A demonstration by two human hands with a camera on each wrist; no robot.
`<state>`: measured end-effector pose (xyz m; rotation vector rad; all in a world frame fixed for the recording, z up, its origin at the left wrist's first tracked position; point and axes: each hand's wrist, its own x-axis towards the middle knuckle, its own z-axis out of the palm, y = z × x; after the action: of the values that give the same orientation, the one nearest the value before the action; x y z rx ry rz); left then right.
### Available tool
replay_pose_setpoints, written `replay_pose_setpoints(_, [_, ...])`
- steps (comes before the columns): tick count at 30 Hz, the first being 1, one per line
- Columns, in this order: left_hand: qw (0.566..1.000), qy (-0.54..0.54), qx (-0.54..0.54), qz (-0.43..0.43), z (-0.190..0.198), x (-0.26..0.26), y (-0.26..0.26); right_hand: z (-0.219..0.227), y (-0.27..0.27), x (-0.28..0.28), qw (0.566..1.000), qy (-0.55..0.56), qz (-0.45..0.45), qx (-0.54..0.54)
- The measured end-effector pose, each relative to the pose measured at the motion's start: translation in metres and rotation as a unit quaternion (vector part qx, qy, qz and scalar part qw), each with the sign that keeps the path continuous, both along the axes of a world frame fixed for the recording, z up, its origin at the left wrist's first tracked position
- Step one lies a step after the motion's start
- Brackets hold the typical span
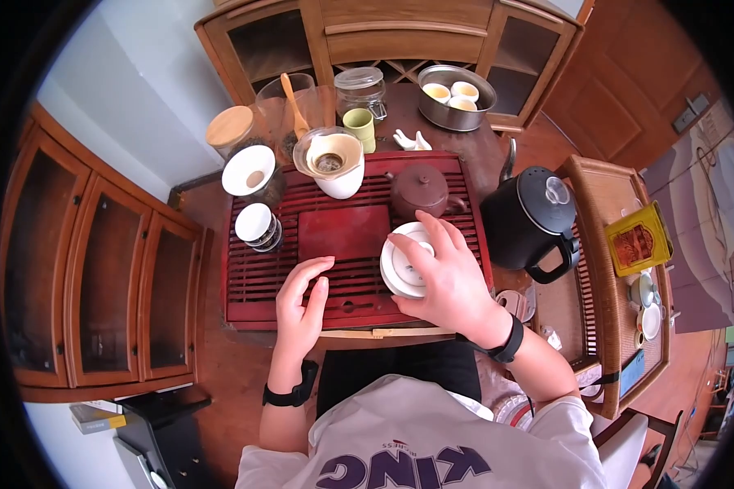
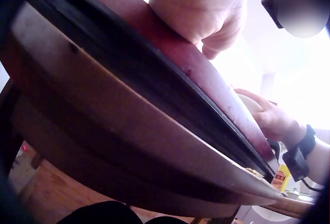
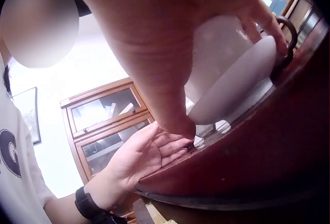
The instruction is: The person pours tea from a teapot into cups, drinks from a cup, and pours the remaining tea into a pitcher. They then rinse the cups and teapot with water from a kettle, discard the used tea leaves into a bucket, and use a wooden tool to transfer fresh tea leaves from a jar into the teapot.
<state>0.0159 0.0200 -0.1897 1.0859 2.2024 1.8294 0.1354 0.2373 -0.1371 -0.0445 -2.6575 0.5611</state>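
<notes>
My right hand (image 1: pixel 457 281) is spread over a white gaiwan (image 1: pixel 405 265) at the front right of the red slatted tea tray (image 1: pixel 334 306). Its thumb and fingers grip the gaiwan from opposite sides. In the right wrist view, the gaiwan's saucer (image 3: pixel 234 87) shows low over the tray, with the thumb tip at its near edge. My left hand (image 1: pixel 302 301) rests at the tray's front edge with fingers relaxed and nothing in it. A brown clay teapot (image 1: pixel 420 191) sits just behind the gaiwan.
On the tray stand a white pitcher with a strainer (image 1: pixel 340 167) and a small stacked cup (image 1: pixel 254 224). Glass jars (image 1: pixel 359 94) and a metal bowl of cups (image 1: pixel 457 102) are behind. A black kettle (image 1: pixel 530 216) stands to the right, beside a wicker side table (image 1: pixel 567 306).
</notes>
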Motion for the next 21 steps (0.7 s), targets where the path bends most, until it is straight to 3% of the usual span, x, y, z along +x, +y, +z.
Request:
replay_pose_setpoints(4, [1.000,0.009,-0.001,0.001,0.000,-0.001,-0.001,0.007,0.004,0.006,1.000,-0.012,0.004,0.020])
replay_pose_setpoints(8, [1.000,0.009,0.003,0.001,0.000,-0.001,0.000,0.024,0.023,0.008,0.996,0.089,-0.016,-0.018])
replay_pose_setpoints(11, [1.000,0.008,-0.002,0.001,0.002,-0.001,0.000,0.029,0.040,-0.005,0.971,0.095,-0.127,-0.181])
replay_pose_setpoints(14, [1.000,0.004,-0.002,-0.001,0.001,-0.001,0.000,0.004,0.071,-0.019,0.954,-0.032,-0.170,-0.245])
replay_pose_setpoints(15, [1.000,0.006,-0.002,-0.002,0.001,-0.001,-0.001,-0.008,0.079,-0.021,0.954,-0.030,-0.171,-0.245])
replay_pose_setpoints(18, [1.000,0.012,0.000,-0.001,0.001,-0.002,0.000,-0.028,0.095,-0.027,0.963,-0.053,-0.092,-0.247])
replay_pose_setpoints(20, [1.000,0.009,0.000,-0.002,0.002,-0.002,-0.001,-0.028,0.098,-0.027,0.937,-0.139,-0.062,-0.315])
replay_pose_setpoints(21, [1.000,0.007,0.001,-0.002,0.001,-0.001,-0.001,-0.015,0.093,-0.029,0.885,-0.203,-0.089,-0.409])
